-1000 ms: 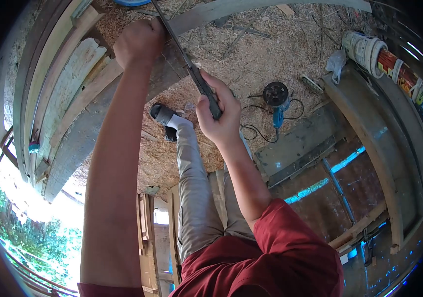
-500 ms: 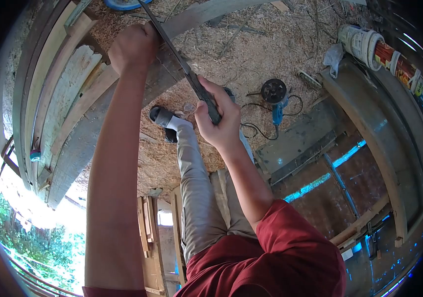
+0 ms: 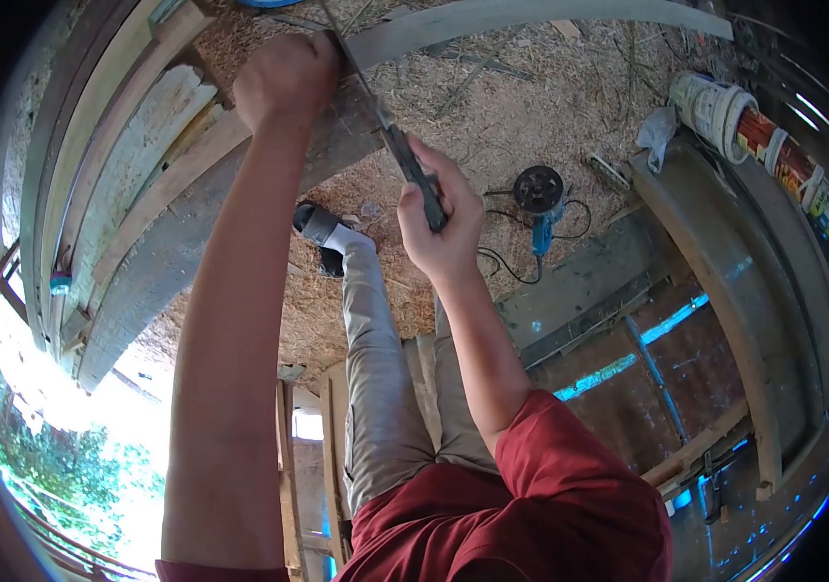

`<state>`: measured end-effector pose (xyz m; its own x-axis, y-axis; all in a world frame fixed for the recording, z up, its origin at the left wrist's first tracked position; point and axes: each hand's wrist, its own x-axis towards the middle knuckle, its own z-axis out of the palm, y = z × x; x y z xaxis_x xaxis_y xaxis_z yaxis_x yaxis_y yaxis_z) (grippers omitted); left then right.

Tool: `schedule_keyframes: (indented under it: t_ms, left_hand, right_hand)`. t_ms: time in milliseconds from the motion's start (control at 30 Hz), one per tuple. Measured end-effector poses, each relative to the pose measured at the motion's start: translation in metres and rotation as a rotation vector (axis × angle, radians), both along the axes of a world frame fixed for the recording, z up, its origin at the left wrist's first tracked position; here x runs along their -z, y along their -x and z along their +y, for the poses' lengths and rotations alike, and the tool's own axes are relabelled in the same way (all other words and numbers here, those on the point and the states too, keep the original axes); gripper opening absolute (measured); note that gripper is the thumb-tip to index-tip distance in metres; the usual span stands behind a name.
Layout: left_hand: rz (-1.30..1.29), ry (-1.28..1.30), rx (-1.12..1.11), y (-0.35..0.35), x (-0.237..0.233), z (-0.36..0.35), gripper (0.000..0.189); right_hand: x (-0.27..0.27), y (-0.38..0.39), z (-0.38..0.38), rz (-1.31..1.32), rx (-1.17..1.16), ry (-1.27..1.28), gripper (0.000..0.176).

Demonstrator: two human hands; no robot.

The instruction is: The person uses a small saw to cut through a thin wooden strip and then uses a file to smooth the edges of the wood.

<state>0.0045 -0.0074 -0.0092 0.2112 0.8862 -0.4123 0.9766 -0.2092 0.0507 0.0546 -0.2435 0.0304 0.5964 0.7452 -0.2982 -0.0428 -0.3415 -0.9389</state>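
My right hand is wrapped round the dark handle of a long, thin-bladed tool, whose blade runs up past my left hand to the top edge of the view. My left hand is closed in a fist at the upper left, beside the blade and over a long wooden board. Whatever its fingers grip is hidden. A pale curved plank extends from near the blade to the right.
A blue power tool with a round dark disc and a cord lies on the shavings-covered floor. Curved boards are stacked at the left. Buckets stand at the upper right beside a curved wooden frame. A sandalled foot is below the board.
Both hands and the bladed tool have shifted slightly right in the view, my right hand also a little lower. The surroundings have shifted slightly too, and more of the pale plank shows.
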Motion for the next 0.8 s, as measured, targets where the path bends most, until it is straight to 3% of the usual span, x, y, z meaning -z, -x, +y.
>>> schedule_keyframes:
  t_ms: [100, 167, 400, 500, 800]
  left_hand:
    - [-0.024, 0.005, 0.017, 0.001, -0.001, -0.002, 0.054]
    - [-0.029, 0.016, 0.012, 0.001, -0.002, -0.001, 0.053]
    - [-0.034, 0.068, -0.023, 0.001, -0.005, 0.000, 0.057]
    - [-0.061, 0.076, -0.016, 0.005, -0.002, 0.000, 0.059]
    - [-0.051, 0.049, 0.003, 0.004, -0.003, 0.000, 0.059]
  right_hand:
    - [-0.004, 0.000, 0.002, 0.086, -0.009, 0.057, 0.049]
    - [-0.001, 0.007, -0.006, 0.004, 0.040, -0.055, 0.048]
    - [-0.001, 0.003, -0.043, -0.003, 0.026, -0.007, 0.047]
    - [-0.003, 0.001, -0.035, 0.158, 0.098, -0.005, 0.046]
    - [-0.001, 0.004, -0.030, 0.077, -0.009, 0.011, 0.047]
